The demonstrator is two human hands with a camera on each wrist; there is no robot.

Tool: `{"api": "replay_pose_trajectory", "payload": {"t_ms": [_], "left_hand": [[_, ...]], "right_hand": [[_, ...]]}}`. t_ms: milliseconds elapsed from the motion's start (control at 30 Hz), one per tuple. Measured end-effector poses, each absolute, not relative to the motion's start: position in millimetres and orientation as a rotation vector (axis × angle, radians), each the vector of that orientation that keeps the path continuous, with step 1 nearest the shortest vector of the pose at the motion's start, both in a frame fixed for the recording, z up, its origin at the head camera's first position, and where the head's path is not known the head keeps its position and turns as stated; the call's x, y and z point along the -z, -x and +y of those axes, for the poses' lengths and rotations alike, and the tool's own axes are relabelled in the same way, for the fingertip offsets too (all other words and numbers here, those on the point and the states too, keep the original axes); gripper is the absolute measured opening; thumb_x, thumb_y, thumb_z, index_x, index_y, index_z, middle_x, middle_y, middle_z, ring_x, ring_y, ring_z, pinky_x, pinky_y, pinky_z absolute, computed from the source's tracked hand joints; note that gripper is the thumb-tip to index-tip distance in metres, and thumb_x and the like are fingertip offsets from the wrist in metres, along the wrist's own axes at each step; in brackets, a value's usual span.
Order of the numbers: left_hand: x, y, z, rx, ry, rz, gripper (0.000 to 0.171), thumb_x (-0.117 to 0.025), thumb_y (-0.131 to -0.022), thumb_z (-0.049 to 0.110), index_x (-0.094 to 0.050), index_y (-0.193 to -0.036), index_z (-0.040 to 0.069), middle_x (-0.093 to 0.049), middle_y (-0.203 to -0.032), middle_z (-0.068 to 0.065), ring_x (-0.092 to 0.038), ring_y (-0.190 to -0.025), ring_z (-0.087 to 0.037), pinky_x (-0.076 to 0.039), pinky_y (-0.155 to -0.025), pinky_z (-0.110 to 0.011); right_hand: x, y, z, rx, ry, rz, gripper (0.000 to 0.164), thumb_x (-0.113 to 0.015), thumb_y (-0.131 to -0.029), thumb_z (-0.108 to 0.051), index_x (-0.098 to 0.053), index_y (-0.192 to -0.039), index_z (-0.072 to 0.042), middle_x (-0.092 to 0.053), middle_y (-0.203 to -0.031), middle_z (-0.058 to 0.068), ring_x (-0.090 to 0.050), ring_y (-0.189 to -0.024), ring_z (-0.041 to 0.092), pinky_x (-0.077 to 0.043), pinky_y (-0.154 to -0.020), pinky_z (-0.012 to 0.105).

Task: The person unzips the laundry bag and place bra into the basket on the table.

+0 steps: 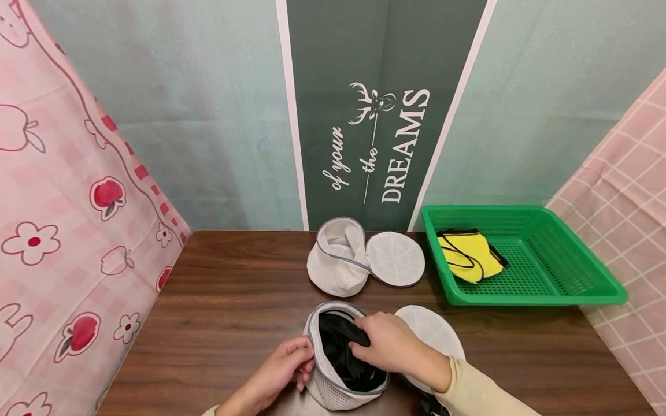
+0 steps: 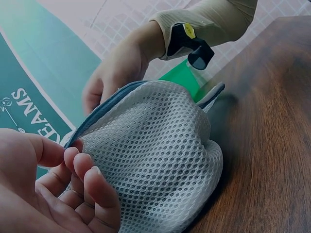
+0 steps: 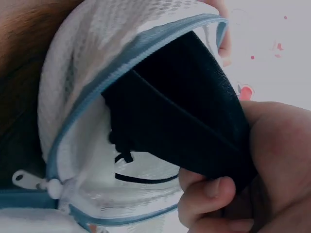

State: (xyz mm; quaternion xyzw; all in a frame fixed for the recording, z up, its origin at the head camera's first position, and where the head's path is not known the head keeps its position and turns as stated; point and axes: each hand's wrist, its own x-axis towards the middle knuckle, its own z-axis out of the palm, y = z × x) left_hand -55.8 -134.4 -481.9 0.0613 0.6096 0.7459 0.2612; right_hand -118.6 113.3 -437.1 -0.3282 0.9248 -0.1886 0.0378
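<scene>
A white mesh laundry bag (image 1: pixel 333 390) with a grey-blue zipped rim stands unzipped on the table in front of me. My left hand (image 1: pixel 283 367) pinches its rim on the left side; in the left wrist view, thumb and fingertips meet at the zip edge (image 2: pixel 116 99). Black cloth (image 1: pixel 338 338) fills the inside of the bag. From the right, my right hand (image 1: pixel 387 344) reaches over the opening and grips a fold of this black cloth (image 3: pixel 175 107) between thumb and fingers. A thin black cord (image 3: pixel 146 178) lies deeper in the bag.
The bag's round lid (image 1: pixel 434 332) lies folded out under my right forearm. Behind stands a second white mesh bag (image 1: pixel 333 274), its lid (image 1: pixel 396 259) open to the right. A green basket (image 1: pixel 536 299) at the back right holds a yellow cloth with black trim (image 1: pixel 468 254).
</scene>
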Motion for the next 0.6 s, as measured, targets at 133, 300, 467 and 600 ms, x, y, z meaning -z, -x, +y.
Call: {"api": "replay_pose_trajectory", "payload": {"t_ms": [133, 300, 467, 600], "left_hand": [[481.8, 55.5, -134.8, -2.019, -0.172, 1.648, 0.031, -0.049, -0.102, 0.010, -0.038, -0.093, -0.018, -0.051, -0.076, 0.002, -0.049, -0.062, -0.003, -0.045, -0.055, -0.016], [481.7, 55.7, -135.3, -2.013, -0.172, 1.647, 0.031, -0.048, -0.102, 0.010, -0.038, -0.092, -0.018, -0.051, -0.076, 0.002, -0.049, -0.062, -0.004, -0.045, -0.055, -0.017], [481.7, 55.8, -135.9, -2.009, -0.177, 1.646, 0.031, -0.048, -0.102, 0.010, -0.038, -0.092, -0.018, -0.051, -0.076, 0.002, -0.049, -0.062, -0.004, -0.045, -0.055, -0.017], [481.8, 55.7, -136.9, -2.006, -0.172, 1.647, 0.030, -0.048, -0.102, 0.009, -0.038, -0.092, -0.017, -0.051, -0.076, 0.002, -0.049, -0.062, -0.004, -0.045, -0.054, -0.017]], "right_hand": [[430.2, 117.9, 113.8, 0.607, 1.029, 2.838, 0.028, -0.076, -0.079, -0.028, -0.052, -0.066, -0.026, -0.049, -0.059, -0.016, -0.051, -0.054, 0.007, -0.037, -0.046, 0.028], [419.8, 120.2, 117.8, 0.637, 1.003, 2.794, 0.029, -0.075, -0.080, -0.026, -0.050, -0.065, -0.027, -0.045, -0.057, -0.018, -0.045, -0.052, 0.003, -0.036, -0.047, 0.025], [410.2, 128.6, 123.5, 0.697, 0.968, 2.727, 0.028, -0.074, -0.082, -0.025, -0.052, -0.065, -0.027, -0.047, -0.058, -0.019, -0.046, -0.055, 0.001, -0.040, -0.051, 0.024], [401.8, 133.2, 127.9, 0.709, 0.967, 2.691, 0.027, -0.074, -0.083, -0.026, -0.054, -0.066, -0.027, -0.049, -0.060, -0.019, -0.048, -0.058, 0.002, -0.041, -0.054, 0.025]]}}
